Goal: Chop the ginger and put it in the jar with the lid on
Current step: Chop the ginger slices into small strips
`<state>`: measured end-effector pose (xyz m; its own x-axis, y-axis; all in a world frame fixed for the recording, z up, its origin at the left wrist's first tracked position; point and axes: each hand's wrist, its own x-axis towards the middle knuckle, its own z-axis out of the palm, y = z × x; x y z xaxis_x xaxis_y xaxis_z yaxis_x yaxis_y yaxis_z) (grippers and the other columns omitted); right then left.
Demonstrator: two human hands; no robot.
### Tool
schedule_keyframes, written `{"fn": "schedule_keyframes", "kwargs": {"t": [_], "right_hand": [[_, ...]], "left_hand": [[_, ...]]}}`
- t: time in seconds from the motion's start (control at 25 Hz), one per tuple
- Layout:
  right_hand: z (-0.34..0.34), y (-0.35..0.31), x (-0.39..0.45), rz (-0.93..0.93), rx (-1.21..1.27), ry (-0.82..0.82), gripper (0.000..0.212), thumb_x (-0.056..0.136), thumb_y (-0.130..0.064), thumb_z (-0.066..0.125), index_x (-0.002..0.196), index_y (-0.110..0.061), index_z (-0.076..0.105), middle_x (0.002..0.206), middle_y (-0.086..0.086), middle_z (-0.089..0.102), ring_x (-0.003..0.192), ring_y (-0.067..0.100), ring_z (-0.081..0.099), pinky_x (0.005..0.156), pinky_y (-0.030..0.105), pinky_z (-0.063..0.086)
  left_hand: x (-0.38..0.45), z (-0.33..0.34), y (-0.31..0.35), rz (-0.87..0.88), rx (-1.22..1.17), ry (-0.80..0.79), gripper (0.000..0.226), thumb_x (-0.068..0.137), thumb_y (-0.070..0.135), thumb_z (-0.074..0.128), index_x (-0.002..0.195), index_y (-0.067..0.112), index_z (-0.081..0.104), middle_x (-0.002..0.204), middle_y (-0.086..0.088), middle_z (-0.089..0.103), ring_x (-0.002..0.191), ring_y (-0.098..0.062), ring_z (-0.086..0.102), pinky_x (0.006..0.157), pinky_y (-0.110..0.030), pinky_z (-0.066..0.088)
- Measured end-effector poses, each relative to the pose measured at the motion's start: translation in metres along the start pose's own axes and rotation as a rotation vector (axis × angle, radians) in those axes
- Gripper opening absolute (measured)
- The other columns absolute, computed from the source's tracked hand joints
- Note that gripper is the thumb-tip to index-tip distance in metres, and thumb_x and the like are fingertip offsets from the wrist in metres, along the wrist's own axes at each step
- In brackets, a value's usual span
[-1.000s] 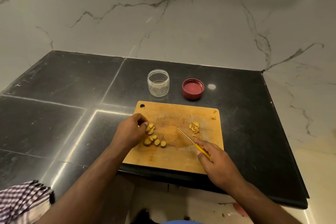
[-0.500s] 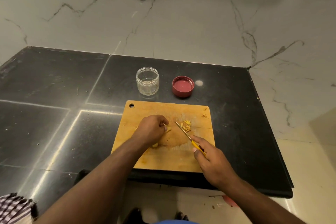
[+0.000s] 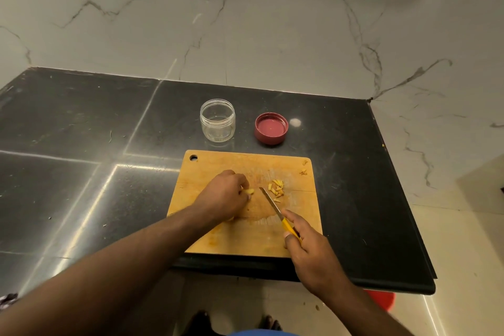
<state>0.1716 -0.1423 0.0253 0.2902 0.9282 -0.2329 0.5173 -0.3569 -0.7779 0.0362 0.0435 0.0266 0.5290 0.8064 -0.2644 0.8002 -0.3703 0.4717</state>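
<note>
Since a second ago the left hand (image 3: pixel 225 195) has carried a ginger slice (image 3: pixel 249 192) toward the knife (image 3: pixel 270 203) — pinching it steady on the chopping board (image 3: pixel 245 240); right hand (image 3: pixel 308 247) grips the yellow handle, chopped ginger (image 3: pixel 277 188) alongside.

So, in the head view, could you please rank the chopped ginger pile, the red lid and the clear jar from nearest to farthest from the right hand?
1. chopped ginger pile, on the board ahead of the right hand.
2. red lid, behind the board.
3. clear jar, back left.
</note>
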Motion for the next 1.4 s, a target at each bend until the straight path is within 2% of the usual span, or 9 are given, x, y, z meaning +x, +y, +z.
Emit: {"fn": "schedule_keyframes", "kwargs": {"t": [0.08,0.12,0.16,0.24,0.36,0.48,0.88,1.2,1.4], "right_hand": [[0.002,-0.002,0.0,0.008,-0.008,0.0,0.047,0.103,-0.026,0.04,0.149,-0.036,0.033,0.137,-0.012,0.052,0.081,-0.009,0.055,0.065,0.01,0.041],[0.003,-0.003,0.0,0.004,-0.016,0.001,0.047,0.103,-0.025,0.039,0.149,-0.036,0.033,0.136,-0.01,0.054,0.075,-0.008,0.052,0.061,0.01,0.04],[0.004,-0.004,-0.001,-0.004,-0.028,0.004,0.047,0.103,-0.025,0.038,0.149,-0.035,0.033,0.136,-0.009,0.054,0.075,-0.007,0.049,0.062,0.01,0.039],[0.003,-0.007,-0.001,-0.034,-0.065,0.021,0.048,0.103,-0.024,0.038,0.15,-0.033,0.032,0.141,-0.009,0.05,0.089,-0.005,0.051,0.074,0.01,0.042],[0.003,-0.012,0.001,-0.062,-0.112,0.032,0.05,0.103,-0.023,0.038,0.152,-0.03,0.031,0.145,-0.008,0.045,0.115,0.005,0.052,0.095,0.022,0.047],[0.006,-0.017,0.003,-0.077,-0.157,0.02,0.05,0.104,-0.023,0.036,0.153,-0.028,0.029,0.147,-0.008,0.043,0.124,0.001,0.045,0.103,0.021,0.042],[0.014,-0.022,0.006,-0.097,-0.229,0.005,0.05,0.104,-0.022,0.036,0.153,-0.026,0.028,0.139,-0.006,0.049,0.119,0.003,0.046,0.099,0.015,0.038],[0.02,-0.023,0.011,-0.093,-0.305,0.003,0.052,0.102,-0.022,0.035,0.153,-0.027,0.027,0.125,-0.003,0.054,0.108,0.011,0.052,0.094,0.029,0.047],[0.011,-0.02,-0.012,-0.076,-0.286,0.03,0.051,0.103,-0.024,0.034,0.153,-0.03,0.024,0.12,-0.007,0.052,0.099,0.007,0.053,0.085,0.022,0.047]], "left_hand": [[0.001,0.003,0.003,-0.007,-0.027,0.029,0.03,0.093,0.027,0.066,0.123,0.023,0.066,0.113,0.005,0.058,0.098,-0.012,0.055,0.077,-0.021,0.047],[0.001,0.005,0.004,-0.002,-0.033,0.04,0.029,0.093,0.025,0.066,0.122,0.023,0.067,0.112,0.005,0.057,0.097,-0.011,0.054,0.075,-0.02,0.044],[0.002,0.006,0.005,0.007,-0.036,0.047,0.029,0.093,0.024,0.066,0.122,0.023,0.068,0.11,0.005,0.057,0.095,-0.01,0.054,0.075,-0.02,0.043],[0.002,0.009,0.006,0.013,-0.05,0.057,0.028,0.091,0.024,0.066,0.119,0.024,0.068,0.106,0.006,0.057,0.092,-0.01,0.053,0.072,-0.019,0.04],[0.002,0.013,0.007,0.002,-0.065,0.088,0.024,0.091,0.024,0.066,0.115,0.024,0.07,0.102,0.005,0.058,0.089,-0.01,0.052,0.071,-0.02,0.039],[0.0,0.017,0.008,-0.015,-0.08,0.139,0.021,0.09,0.028,0.068,0.11,0.024,0.071,0.102,0.005,0.058,0.089,-0.009,0.052,0.072,-0.02,0.04],[0.0,0.019,0.012,-0.02,-0.107,0.188,0.015,0.09,0.021,0.068,0.104,0.021,0.074,0.097,0.006,0.058,0.088,-0.009,0.053,0.069,-0.019,0.039],[0.002,0.022,0.012,-0.039,-0.099,0.207,0.015,0.09,0.022,0.067,0.103,0.021,0.074,0.101,0.003,0.061,0.087,-0.009,0.053,0.071,-0.021,0.04],[0.0,0.027,0.009,-0.03,-0.099,0.226,0.018,0.091,0.022,0.067,0.108,0.021,0.074,0.106,0.004,0.062,0.089,-0.007,0.051,0.071,-0.019,0.038]]}}
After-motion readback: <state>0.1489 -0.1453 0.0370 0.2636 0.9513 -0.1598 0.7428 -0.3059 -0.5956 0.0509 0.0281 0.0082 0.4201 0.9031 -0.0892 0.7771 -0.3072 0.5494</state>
